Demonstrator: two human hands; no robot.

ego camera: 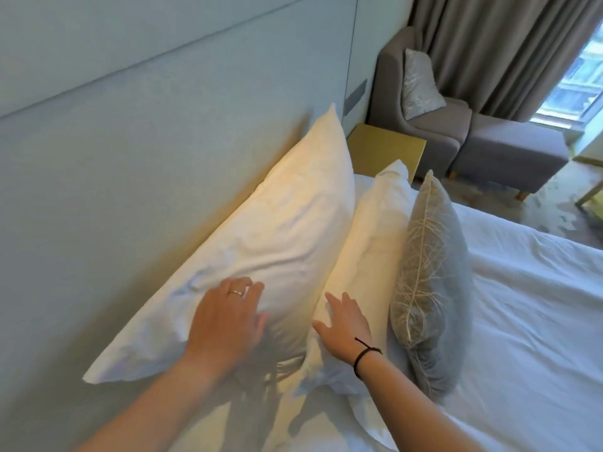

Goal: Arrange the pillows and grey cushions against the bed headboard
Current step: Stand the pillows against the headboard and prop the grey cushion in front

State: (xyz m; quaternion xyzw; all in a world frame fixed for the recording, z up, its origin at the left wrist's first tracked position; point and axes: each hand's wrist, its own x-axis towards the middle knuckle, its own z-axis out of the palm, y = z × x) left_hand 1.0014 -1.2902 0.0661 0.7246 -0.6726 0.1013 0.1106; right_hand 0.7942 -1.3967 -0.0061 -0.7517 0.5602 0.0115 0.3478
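The fingers [253, 290] of the left hand [225, 318] lie spread and nearly straight, flat on the face of the large white pillow [261, 243] that leans against the headboard [130, 164]. The right hand [346, 324] rests with fingers apart and straight on the second white pillow [375, 236], one layer out from the headboard. A grey cushion [430, 275] stands on edge against that pillow, farthest from the headboard, on the white bed [528, 321].
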